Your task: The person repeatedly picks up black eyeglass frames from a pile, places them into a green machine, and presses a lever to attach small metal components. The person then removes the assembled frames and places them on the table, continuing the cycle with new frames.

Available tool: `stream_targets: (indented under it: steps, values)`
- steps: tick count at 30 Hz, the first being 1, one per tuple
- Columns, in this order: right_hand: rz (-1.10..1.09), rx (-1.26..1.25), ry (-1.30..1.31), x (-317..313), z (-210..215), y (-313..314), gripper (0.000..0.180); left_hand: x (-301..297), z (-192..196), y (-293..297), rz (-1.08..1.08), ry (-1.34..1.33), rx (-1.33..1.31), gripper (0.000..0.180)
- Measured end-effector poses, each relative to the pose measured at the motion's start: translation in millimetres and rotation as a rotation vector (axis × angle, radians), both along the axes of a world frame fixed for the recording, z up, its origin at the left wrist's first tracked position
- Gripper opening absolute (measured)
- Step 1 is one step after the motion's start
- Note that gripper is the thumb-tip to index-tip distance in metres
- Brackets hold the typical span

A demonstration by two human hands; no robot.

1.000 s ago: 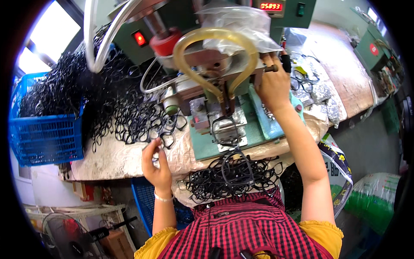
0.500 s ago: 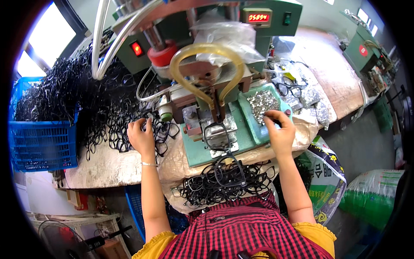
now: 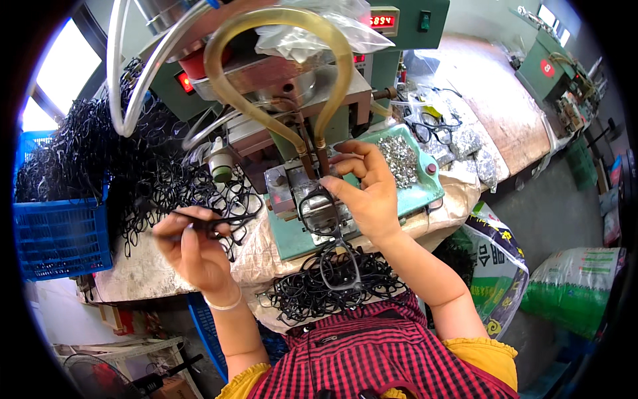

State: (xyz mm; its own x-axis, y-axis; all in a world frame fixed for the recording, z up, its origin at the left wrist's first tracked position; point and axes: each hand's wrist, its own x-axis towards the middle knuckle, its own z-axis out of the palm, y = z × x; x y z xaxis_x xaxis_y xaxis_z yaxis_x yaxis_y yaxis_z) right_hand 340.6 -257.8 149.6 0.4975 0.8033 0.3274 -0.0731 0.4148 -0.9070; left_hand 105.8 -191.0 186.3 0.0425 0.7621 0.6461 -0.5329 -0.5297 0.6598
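My left hand (image 3: 196,256) is closed on a black eyeglass frame (image 3: 236,219), held left of the machine. At the machine, my right hand (image 3: 369,193) has its thumb and fingers curled beside the two copper tips (image 3: 312,163) of a looped tube (image 3: 345,50). Any small piece in its fingertips is too hidden to name. Just under the thumb, another eyeglass frame (image 3: 358,271) sits with one rim on the machine's metal fixture and the other hanging over the front edge. Right of that hand, small silvery metal parts (image 3: 397,159) lie in a green tray (image 3: 435,191).
Many black eyeglass frames (image 3: 312,292) are heaped at the table's front edge. More are piled at left (image 3: 179,189) and in a blue basket (image 3: 60,233). Bagged parts (image 3: 458,143) lie at back right. Sacks (image 3: 571,292) stand on the floor at right.
My right hand has moved left from the parts tray to the copper tips. My left hand has picked up an eyeglass frame and come nearer to me. The view has shifted slightly.
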Motion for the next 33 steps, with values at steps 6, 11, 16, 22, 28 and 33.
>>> stream_targets:
  steps: [6, 11, 16, 22, 28, 33]
  values:
    - [0.038, -0.063, 0.065, -18, 27, -15, 0.058, 41, 37, -6, 0.224, 0.366, 0.261, 0.019]
    - [-0.179, -0.152, -0.346, 16, 18, -30, 0.058, 37, 15, -29, 0.213, 0.678, 0.528, 0.014]
    - [-0.61, -0.219, -0.394, 97, -35, -22, 0.027, 59, -6, -30, 0.084, 0.828, 0.83, 0.025]
    - [-0.651, -0.329, -0.406, 110, -57, -42, 0.011, 55, -4, -28, 0.034, 0.849, 0.82, 0.035]
    - [-0.524, -0.524, -1.174, 94, -45, -24, 0.022, 52, 0, -28, 0.037, 0.864, 0.817, 0.033]
    - [-0.615, -0.462, -1.2, 95, -73, -10, 0.011, 40, -39, -70, 0.189, 0.763, 0.572, 0.044]
